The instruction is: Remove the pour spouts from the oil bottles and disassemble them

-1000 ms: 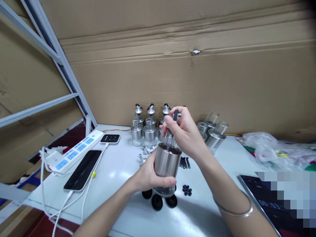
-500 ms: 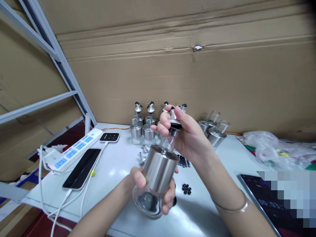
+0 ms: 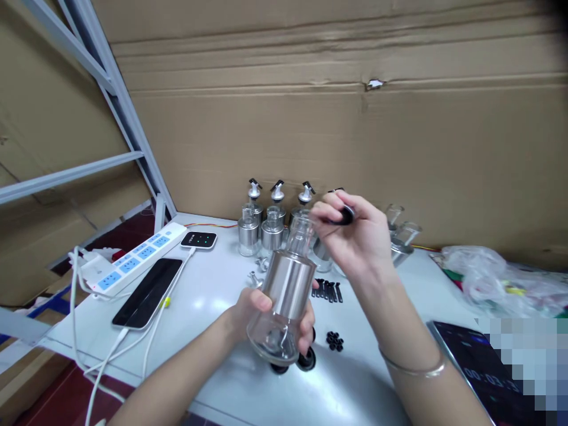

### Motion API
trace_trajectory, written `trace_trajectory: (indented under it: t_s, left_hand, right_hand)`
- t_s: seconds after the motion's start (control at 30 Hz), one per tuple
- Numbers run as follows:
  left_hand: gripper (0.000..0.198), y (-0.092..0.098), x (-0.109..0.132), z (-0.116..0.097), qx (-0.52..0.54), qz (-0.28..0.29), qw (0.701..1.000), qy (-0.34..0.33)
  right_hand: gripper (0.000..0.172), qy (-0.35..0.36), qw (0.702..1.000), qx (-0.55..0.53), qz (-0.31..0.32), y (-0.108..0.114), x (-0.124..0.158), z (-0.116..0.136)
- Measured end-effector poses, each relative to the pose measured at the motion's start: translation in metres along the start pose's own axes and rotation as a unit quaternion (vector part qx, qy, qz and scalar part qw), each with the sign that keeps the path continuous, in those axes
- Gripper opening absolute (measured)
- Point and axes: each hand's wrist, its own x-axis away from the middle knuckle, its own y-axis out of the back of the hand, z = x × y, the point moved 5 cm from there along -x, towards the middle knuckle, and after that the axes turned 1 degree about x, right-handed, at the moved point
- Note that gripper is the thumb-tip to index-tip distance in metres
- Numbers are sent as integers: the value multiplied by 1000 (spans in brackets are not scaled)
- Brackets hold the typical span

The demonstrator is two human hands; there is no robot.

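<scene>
In my left hand (image 3: 255, 305) is a glass bottle (image 3: 290, 284) with a brushed steel sleeve, tilted, its fingers wrapped round the lower part. The bottle's neck is open at the top. Just right of the mouth, my right hand (image 3: 359, 236) is closed on a pourer stopper (image 3: 344, 215); its black underside shows and the rest is hidden by the fingers. Black round pieces (image 3: 306, 359) lie below the bottle. Small black rings (image 3: 334, 341), black levers (image 3: 327, 290) and silver spout parts (image 3: 254, 279) lie on the table around it.
Behind stand several steel-sleeved bottles (image 3: 248, 232), some with pourers (image 3: 306, 192). More bottles (image 3: 403, 242) stand at the right. A power strip (image 3: 137, 260), a phone (image 3: 148, 293) and white cables are left; a tablet-like timer (image 3: 479, 367) and plastic bags (image 3: 479, 272) are right.
The pourer stopper has come out of the bottle's neck and moved right with my right hand. The bottle stays in my left hand, slightly more upright.
</scene>
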Motion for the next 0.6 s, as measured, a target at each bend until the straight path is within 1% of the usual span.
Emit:
trace_trajectory:
  t_s: [0.03, 0.07, 0.1, 0.17, 0.23, 0.3, 0.37, 0.4, 0.47, 0.53, 0.57, 0.6]
  left_hand:
    - [62, 0, 0, -1, 2, -3, 1000, -4]
    - [61, 0, 1, -2, 3, -4, 1000, -4]
    - [61, 1, 1, -2, 2, -4, 1000, 0]
    - [60, 3, 2, 0, -1, -3, 1000, 18]
    - [58, 3, 3, 4, -4, 2, 999, 42]
    - [59, 3, 3, 8, -7, -1, 998, 68]
    - [63, 1, 2, 9, -23, -21, 996, 79]
    - [63, 1, 1, 7, -37, -47, 996, 69]
    - [58, 4, -2, -2, -74, -126, 989, 7]
    - [46, 12, -2, -15, -126, -220, 964, -82]
    - [40, 17, 0, -21, -163, -264, 943, -118]
    - [36, 23, 2, -27, -204, -311, 916, -153]
  right_hand:
    - [22, -15, 997, 68, 41, 1, 1, 3]
    - [17, -40, 984, 147, 89, 1, 2, 5]
    - [12, -74, 960, 231, 138, 2, 5, 4]
    - [17, -132, 894, 369, 216, 3, 12, 2]
    - [18, -162, 837, 452, 264, 2, 18, 2]
    - [21, -166, 799, 502, 288, -2, 23, 7]
    - [23, -146, 770, 546, 297, -5, 27, 17]
    - [23, -124, 762, 564, 294, -6, 29, 25]
    - [21, -49, 762, 587, 270, -5, 32, 47]
    - [19, 46, 769, 602, 211, 0, 36, 73]
    - [18, 91, 766, 613, 170, 5, 38, 87]
    - [19, 129, 758, 627, 127, 12, 40, 100]
